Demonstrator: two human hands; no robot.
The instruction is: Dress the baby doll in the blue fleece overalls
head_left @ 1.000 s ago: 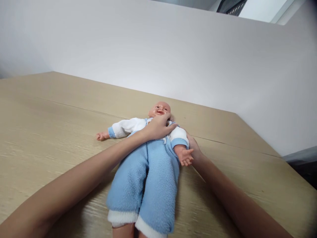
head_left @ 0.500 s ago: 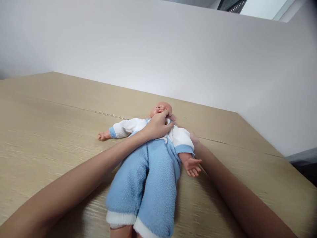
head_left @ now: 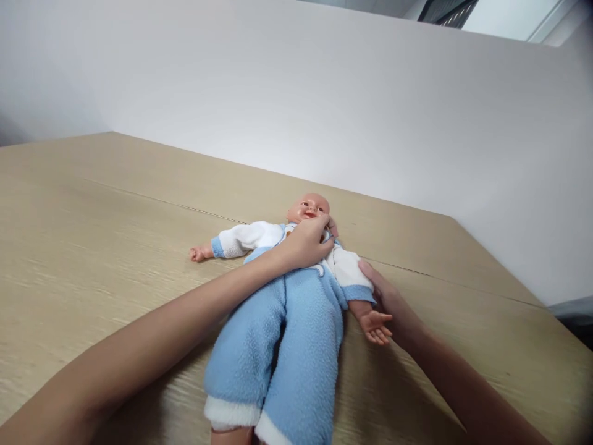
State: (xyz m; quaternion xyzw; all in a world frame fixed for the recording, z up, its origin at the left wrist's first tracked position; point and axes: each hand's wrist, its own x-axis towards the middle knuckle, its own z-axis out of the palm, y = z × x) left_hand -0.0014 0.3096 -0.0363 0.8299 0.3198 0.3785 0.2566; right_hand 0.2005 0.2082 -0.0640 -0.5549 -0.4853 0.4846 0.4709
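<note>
A baby doll (head_left: 296, 321) lies on its back on the table, head away from me, in blue fleece trousers and a white top with blue cuffs. My left hand (head_left: 309, 243) reaches across its chest, with the fingers curled over the shoulder by the neck, gripping the clothing. Beside the doll's sleeve (head_left: 347, 269) on the right, my right hand (head_left: 386, 303) has its thumb against the white cloth; its other fingers are mostly hidden behind the doll's arm. The doll's other arm (head_left: 248, 238) stretches out to the left.
The wooden table (head_left: 115, 247) has a thin seam running across it behind the doll. A white partition wall (head_left: 278, 93) rises at the table's far edge. Something dark (head_left: 577, 315) is at the right, past the table.
My right hand has drawn back toward me from behind the doll's shoulder, down along the sleeve. My left hand has slid lower, off the doll's mouth. The view has shifted slightly.
</note>
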